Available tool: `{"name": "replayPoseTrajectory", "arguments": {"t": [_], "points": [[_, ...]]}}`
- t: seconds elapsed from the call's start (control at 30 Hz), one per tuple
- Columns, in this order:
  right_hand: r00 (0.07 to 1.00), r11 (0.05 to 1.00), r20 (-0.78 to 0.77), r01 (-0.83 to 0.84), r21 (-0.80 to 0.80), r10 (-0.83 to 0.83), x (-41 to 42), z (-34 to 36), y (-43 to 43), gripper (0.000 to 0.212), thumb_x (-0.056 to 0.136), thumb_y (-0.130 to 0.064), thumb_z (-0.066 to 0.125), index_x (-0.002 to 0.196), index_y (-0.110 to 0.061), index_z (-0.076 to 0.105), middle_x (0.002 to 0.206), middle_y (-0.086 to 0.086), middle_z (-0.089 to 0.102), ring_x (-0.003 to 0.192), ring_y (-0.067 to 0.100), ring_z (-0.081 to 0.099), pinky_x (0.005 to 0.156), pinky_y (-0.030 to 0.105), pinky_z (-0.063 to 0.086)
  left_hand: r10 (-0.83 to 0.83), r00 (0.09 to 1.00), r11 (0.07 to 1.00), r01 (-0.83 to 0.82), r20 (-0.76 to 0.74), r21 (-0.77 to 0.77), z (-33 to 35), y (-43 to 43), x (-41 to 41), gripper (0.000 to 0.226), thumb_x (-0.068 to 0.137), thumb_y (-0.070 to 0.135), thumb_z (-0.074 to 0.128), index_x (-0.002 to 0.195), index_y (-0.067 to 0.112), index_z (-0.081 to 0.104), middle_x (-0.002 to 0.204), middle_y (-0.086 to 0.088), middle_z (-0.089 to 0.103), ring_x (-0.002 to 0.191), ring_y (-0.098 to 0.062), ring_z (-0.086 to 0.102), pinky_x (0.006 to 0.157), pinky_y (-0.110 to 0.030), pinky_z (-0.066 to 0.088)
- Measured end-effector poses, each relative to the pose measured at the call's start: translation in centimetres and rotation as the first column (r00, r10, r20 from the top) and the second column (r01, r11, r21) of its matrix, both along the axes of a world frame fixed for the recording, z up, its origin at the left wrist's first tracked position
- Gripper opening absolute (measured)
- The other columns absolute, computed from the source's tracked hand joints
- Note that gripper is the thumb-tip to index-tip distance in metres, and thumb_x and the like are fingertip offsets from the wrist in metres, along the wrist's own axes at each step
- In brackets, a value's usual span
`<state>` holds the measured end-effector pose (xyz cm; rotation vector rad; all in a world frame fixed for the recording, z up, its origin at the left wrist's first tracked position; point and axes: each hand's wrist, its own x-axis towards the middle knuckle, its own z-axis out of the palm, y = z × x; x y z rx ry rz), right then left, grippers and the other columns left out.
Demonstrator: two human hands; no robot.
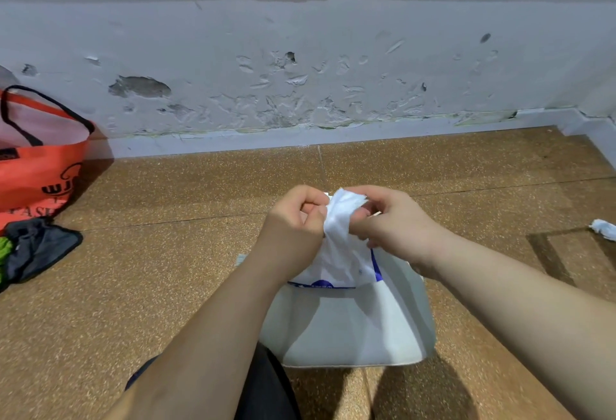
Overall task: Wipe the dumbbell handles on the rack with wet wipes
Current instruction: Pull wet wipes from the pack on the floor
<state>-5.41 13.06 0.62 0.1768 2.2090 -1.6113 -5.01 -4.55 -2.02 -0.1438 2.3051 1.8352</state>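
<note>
Both hands pinch one white wet wipe from two sides: the left hand and the right hand have fingers curled on it. The wipe hangs down to a pack with blue print – this pack sits in a white bag on the brown floor. An orange tote bag stands at the left by the wall – a crumpled wipe lies far right.

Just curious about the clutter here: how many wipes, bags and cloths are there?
Wipes: 2, the held wipe pinched by left hand and right hand, and the crumpled wipe on the floor
Bags: 2, orange tote and white bag
Dark cloth: 1
Total: 5
</note>
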Motion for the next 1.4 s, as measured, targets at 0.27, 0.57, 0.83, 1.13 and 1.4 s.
{"name": "replayPoseTrajectory", "arguments": {"t": [0.27,0.57,0.83,1.13,1.4], "points": [[0.986,0.96,0.087,0.16,-0.228,-0.144,-0.2,1.3,-0.1,0.02,0.092,-0.008,0.075,0.112,-0.01,0.074,0.093,0.01,0.08,0.081,0.02,0.076,0.066,0.029,0.059,-0.087,0.977,0.83,-0.038,0.196,0.556,2.3,0.9,-0.2,0.034,0.108,0.027,0.049,0.119,0.0,0.067,0.087,-0.009,0.075,0.071,-0.021,0.067,0.069,-0.035,0.051],[0.947,0.901,0.204,0.304,-0.311,-0.249,-0.3,2.1,1.7,0.026,0.089,-0.005,0.076,0.115,-0.006,0.071,0.097,0.014,0.079,0.078,0.025,0.074,0.069,0.037,0.058,-0.152,0.961,0.767,-0.032,0.23,0.641,2.9,1.5,0.1,0.037,0.107,0.03,0.053,0.122,-0.001,0.068,0.092,-0.011,0.068,0.069,-0.019,0.066,0.07,-0.03,0.055],[0.906,0.872,0.25,0.405,-0.276,-0.342,-0.7,1.8,2.6,0.039,0.085,0.002,0.079,0.121,-0.008,0.07,0.102,0.017,0.079,0.089,0.033,0.077,0.075,0.042,0.061,-0.278,0.926,0.709,0.02,0.254,0.705,3.2,2.1,0.4,0.036,0.105,0.016,0.052,0.136,0.004,0.063,0.131,-0.027,0.065,0.109,-0.031,0.066,0.091,-0.04,0.055],[0.858,0.752,0.463,0.454,-0.478,-0.224,-0.9,5.6,4.2,0.031,0.099,-0.005,0.05,0.121,0.007,0.069,0.12,0.023,0.073,0.114,0.036,0.071,0.103,0.048,0.051,-0.094,0.858,0.609,-0.353,0.506,0.711,8.0,5.1,1.7,0.028,0.096,0.018,0.064,0.121,0.005,0.068,0.104,-0.01,0.077,0.08,-0.017,0.074,0.06,-0.027,0.058],[0.688,0.59,0.541,0.713,-0.38,-0.483,5.6,22.3,8.1,0.027,0.099,-0.006,0.064,0.126,-0.006,0.058,0.111,0.021,0.075,0.089,0.029,0.078,0.072,0.043,0.064,-0.201,0.789,0.865,-0.136,0.581,0.483,24.9,9.0,4.1,0.027,0.098,0.027,0.069,0.12,0.013,0.075,0.125,-0.017,0.073,0.124,-0.04,0.064,0.114,-0.06,0.039]]}}
